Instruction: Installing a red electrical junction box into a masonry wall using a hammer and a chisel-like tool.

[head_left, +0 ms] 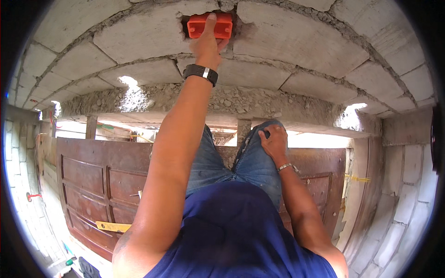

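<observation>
An orange rectangular electrical box (198, 23) sits in a rough cut-out in the block wall (153, 34), its open side facing me. My left hand (207, 45) is closed on the box, the thumb pressed into its inside and the other fingers at its lower edge. Mortar is chipped around the hole, with a dark gap at the box's left side. On my right knee, over the blue jeans (257, 169), my right hand (275, 142) rests with thumb and fingers apart and nothing in it.
Under me lies a brown panelled door (85, 173). Loose rubble covers a concrete ledge (222, 102) along the wall's foot. A yellow flat strip (112, 226) rests on the door at left, partly behind my arm. Another block wall (403, 204) rises at right.
</observation>
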`<action>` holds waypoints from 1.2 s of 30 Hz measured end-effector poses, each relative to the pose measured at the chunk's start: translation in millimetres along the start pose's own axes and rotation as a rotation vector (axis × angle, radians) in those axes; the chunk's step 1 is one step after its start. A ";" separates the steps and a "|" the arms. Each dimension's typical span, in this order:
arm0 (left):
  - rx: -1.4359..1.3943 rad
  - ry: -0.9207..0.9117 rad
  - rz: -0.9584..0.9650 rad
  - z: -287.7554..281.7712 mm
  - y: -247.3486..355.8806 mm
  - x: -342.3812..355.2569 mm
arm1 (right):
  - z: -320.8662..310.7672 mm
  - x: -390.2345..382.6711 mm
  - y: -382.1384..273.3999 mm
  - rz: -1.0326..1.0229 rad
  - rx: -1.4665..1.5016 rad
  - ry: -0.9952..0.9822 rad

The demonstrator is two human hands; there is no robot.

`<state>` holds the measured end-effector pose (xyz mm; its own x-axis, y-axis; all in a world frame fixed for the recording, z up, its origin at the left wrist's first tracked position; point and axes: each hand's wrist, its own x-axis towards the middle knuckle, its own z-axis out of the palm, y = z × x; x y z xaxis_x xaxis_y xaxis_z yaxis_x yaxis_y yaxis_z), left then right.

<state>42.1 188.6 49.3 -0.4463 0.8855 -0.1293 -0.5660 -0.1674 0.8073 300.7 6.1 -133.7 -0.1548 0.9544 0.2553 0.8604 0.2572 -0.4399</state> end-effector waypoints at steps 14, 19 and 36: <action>-0.056 0.029 0.045 -1.3 -5.3 1.9 | -1.8 0.9 1.4 0.086 0.009 -0.126; -0.004 -0.052 0.056 -4.6 -8.2 4.4 | 0.0 0.8 2.6 0.079 -0.008 -0.131; -0.062 0.010 0.114 0.0 -12.0 3.7 | 2.2 1.8 2.2 0.098 -0.023 -0.137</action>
<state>47.2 193.8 39.1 -0.5169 0.8549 -0.0441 -0.5525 -0.2939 0.7800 301.2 8.7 -136.2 -0.1333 0.9868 0.0915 0.8852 0.1601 -0.4369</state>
